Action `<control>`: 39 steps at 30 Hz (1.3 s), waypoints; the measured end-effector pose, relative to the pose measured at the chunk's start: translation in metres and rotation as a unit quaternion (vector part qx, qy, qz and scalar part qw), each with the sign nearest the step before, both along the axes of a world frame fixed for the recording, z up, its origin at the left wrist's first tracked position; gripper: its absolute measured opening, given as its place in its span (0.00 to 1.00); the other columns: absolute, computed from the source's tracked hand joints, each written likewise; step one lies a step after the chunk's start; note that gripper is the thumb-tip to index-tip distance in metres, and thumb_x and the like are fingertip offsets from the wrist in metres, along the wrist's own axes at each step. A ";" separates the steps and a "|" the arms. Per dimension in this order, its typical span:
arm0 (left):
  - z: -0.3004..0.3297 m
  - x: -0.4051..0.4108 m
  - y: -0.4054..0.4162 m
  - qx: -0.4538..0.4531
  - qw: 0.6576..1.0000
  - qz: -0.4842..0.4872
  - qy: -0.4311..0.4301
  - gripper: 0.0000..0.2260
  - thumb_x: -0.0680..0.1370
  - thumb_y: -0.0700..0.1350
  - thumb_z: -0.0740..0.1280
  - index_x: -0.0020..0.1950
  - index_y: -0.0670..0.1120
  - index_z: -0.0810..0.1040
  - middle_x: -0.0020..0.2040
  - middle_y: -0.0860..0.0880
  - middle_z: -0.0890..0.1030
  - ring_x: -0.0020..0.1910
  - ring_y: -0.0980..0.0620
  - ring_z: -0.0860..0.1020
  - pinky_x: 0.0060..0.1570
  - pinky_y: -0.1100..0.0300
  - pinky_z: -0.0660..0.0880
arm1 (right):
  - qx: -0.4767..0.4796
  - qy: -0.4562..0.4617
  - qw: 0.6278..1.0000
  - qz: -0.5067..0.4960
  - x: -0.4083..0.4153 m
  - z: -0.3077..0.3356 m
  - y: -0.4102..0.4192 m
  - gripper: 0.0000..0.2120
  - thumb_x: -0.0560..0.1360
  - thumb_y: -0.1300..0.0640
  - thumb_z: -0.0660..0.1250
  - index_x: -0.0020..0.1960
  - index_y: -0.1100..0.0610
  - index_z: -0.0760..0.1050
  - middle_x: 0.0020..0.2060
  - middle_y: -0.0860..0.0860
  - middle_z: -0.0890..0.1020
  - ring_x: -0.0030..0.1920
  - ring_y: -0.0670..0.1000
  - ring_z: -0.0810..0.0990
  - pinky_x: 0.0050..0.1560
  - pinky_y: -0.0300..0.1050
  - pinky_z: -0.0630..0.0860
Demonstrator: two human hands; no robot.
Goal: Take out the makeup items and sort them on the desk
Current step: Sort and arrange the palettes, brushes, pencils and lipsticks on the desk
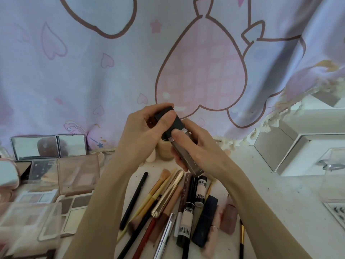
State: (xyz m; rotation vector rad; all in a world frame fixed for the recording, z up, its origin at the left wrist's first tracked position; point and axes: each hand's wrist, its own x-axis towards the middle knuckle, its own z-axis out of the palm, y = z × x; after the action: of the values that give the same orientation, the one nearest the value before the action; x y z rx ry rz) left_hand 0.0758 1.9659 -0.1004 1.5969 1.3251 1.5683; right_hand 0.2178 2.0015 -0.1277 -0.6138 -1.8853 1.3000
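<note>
I hold a foundation bottle [188,156] with a black square cap [177,124] above the desk. My left hand [147,128] grips the cap from the left, thumb on its top face. My right hand [196,144] wraps the brownish body from the right, its thumb by the silver collar. Below the hands lies a row of slim items: a gold tube [169,193], a black pencil [133,200], brushes [158,187], mascara tubes [200,187] and a dark blue lipstick [205,219]. Eyeshadow palettes [78,176] lie grouped at the left.
A beige bottle [164,152] stands behind the hands. Two mirrored compacts [48,146] lean against the printed curtain [201,71] at the back left. White drawer units [298,146] fill the right side. A clear box [29,221] sits at the front left.
</note>
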 end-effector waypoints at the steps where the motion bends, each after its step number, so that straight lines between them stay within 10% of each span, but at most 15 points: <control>1: 0.000 -0.001 0.000 0.000 1.000 0.001 0.002 0.07 0.75 0.47 0.66 0.50 0.58 0.78 0.49 0.56 0.81 0.49 0.61 0.79 0.48 0.69 0.75 | -0.005 0.000 1.000 0.001 -0.001 -0.001 0.000 0.04 0.79 0.52 0.59 0.49 0.51 0.70 0.28 0.52 0.77 0.23 0.51 0.73 0.25 0.40 0.71; 21: 0.001 0.008 0.003 0.068 0.980 0.126 -0.138 0.08 0.75 0.45 0.67 0.51 0.56 0.78 0.46 0.56 0.81 0.45 0.60 0.78 0.45 0.69 0.75 | -0.072 -0.081 0.994 0.025 0.063 0.016 0.022 0.13 0.69 0.55 0.68 0.51 0.59 0.77 0.40 0.52 0.83 0.37 0.48 0.81 0.40 0.40 0.78; 29: -0.023 0.033 0.010 0.017 0.966 0.145 0.212 0.17 0.73 0.41 0.69 0.60 0.49 0.75 0.53 0.52 0.74 0.49 0.57 0.75 0.47 0.76 0.68 | -0.085 -0.004 0.977 -0.196 0.056 -0.009 0.043 0.05 0.70 0.56 0.72 0.45 0.54 0.80 0.40 0.51 0.82 0.43 0.47 0.79 0.44 0.36 0.74; 35: -0.044 0.048 0.020 -0.004 0.820 0.245 0.518 0.14 0.74 0.52 0.66 0.58 0.51 0.75 0.54 0.52 0.77 0.57 0.50 0.65 0.49 0.57 0.53 | -0.087 0.054 0.937 -0.333 0.036 -0.034 0.053 0.03 0.69 0.52 0.73 0.42 0.48 0.79 0.38 0.45 0.82 0.42 0.46 0.80 0.44 0.39 0.76; 39: -0.055 0.064 0.028 -0.026 0.787 0.227 0.573 0.14 0.74 0.54 0.65 0.55 0.49 0.73 0.53 0.50 0.76 0.56 0.48 0.66 0.52 0.54 0.57 | -0.050 0.012 0.913 -0.405 0.033 -0.044 0.059 0.07 0.70 0.51 0.72 0.41 0.55 0.79 0.36 0.49 0.82 0.39 0.49 0.79 0.41 0.39 0.75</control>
State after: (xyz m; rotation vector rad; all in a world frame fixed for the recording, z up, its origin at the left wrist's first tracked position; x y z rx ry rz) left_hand 0.1395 1.9938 -0.1552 2.4370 2.4689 0.5963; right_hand 0.2505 2.0609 -0.1721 -1.2573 -1.2941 0.8336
